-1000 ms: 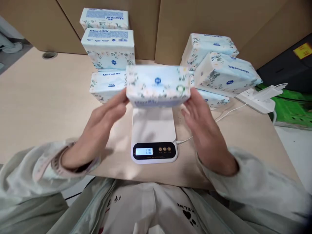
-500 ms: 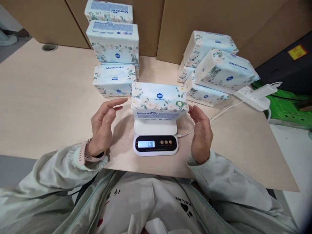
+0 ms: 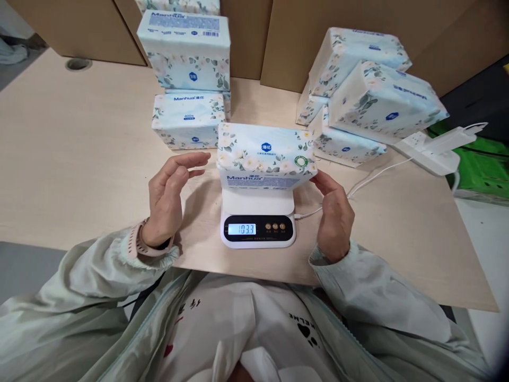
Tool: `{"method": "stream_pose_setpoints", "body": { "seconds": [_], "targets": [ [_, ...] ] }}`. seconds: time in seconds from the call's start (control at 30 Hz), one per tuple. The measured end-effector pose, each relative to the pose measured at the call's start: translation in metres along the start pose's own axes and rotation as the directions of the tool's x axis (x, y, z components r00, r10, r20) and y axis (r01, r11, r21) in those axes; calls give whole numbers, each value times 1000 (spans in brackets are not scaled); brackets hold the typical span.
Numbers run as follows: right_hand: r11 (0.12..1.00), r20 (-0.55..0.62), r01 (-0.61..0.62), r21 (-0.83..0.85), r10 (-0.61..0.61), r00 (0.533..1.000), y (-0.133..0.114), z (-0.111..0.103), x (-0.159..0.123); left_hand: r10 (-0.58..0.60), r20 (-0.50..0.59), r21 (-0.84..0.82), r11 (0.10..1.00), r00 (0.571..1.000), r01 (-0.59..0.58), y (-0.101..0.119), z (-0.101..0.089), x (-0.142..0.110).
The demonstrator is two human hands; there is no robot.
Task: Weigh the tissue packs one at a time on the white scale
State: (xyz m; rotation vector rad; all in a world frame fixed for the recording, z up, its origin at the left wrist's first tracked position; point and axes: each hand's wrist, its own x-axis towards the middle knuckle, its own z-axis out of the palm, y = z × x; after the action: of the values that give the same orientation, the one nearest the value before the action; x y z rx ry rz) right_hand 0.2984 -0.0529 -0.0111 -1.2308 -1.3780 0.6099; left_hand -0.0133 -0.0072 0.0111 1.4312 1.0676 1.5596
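Note:
A floral tissue pack (image 3: 266, 151) rests on the white platform of a digital kitchen scale (image 3: 258, 233), whose lit display reads 103.3. Left of the pack, my left hand (image 3: 167, 193) hangs in the air with its fingers loosely stretched toward it, a gap between them; it holds nothing. At the pack's right end is my right hand (image 3: 334, 217), fingers extended, the tips close to or touching its lower right corner. It does not grip the pack. The underside of the pack and most of the platform are hidden from view.
Tissue packs are stacked at the back left (image 3: 189, 119) and back right (image 3: 387, 103). A white power strip (image 3: 431, 154) lies at the right, and a white cable (image 3: 369, 180) runs to the scale. Cardboard (image 3: 318, 21) stands behind; a cable hole (image 3: 78, 64) is at far left.
The scale display has gone from 0.0 to 103.3. Both hands keep nearly the same place beside the pack. The camera view has shifted slightly.

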Motion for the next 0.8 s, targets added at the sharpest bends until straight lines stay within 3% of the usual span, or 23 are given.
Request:
{"method": "stream_pose_setpoints", "body": {
  "seconds": [0.27, 0.4, 0.5, 0.63, 0.7, 0.8],
  "targets": [
    [1000, 20, 5, 24, -5, 1000, -3, -1, -1, 23, 28, -28, 999, 999, -22, -6, 0, 3],
    [998, 14, -53, 39, 52, 999, -6, 0, 0, 53, 50, -56, 997, 997, -50, -8, 1, 2],
    [982, 121, -156, 107, 143, 982, -8, 2, 8, 32, 117, -70, 997, 993, -24, -6, 5, 0],
    [955, 359, -275, 112, 219, 907, -15, 6, 35, -87, 225, -97, 989, 970, 111, 2, 11, -1],
    [962, 393, -243, 122, 178, 902, -23, 14, 57, -51, 144, -106, 992, 988, 67, 5, 11, 4],
    [985, 391, -84, 153, 18, 920, -31, 46, 100, 139, -91, -93, 985, 986, -147, 8, 4, 25]
  ]
}}
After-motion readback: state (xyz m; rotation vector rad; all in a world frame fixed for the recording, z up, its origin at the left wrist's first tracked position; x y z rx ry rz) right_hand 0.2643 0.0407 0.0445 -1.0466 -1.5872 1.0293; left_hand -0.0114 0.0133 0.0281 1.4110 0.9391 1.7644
